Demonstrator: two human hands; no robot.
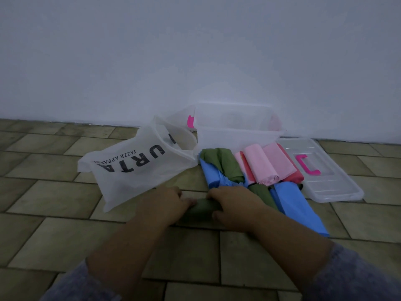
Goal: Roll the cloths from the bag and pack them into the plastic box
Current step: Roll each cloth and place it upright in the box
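**Rolling step, head view.** Your left hand (171, 200) and right hand (230, 206) work side by side on the near floor (65, 235). Each clasps one end of a dark green roll (204, 209) that lies crosswise between them. A hand at each end presses the layers evenly, so the roll should stay tight and not cone out. Both hands are half-closed, knuckles up, with the fingers curled over the top of the roll. The thumbs are hidden, so you cannot tell how far they wrap beneath. The roll rests on the floor, just on the near side of the pile (213, 178).

The bag (138, 168) lies flat at the far left, its mouth turned toward the box (238, 135). The box stands open against the wall (195, 51). Its lid (338, 187) lies to the right, out of the way, which leaves the opening free for packing.

The pile sits between your hands and the box:
- a green cloth (225, 166) lying over a blue one
- two pink rolls (260, 168) with a red piece (293, 177) beside them
- a blue cloth (301, 209) trailing toward your right forearm

Placed in front of the box, every cloth is within easy reach. The box's cloudy wall hides whether anything is inside. Judging by the pile, most of the packing lies ahead.
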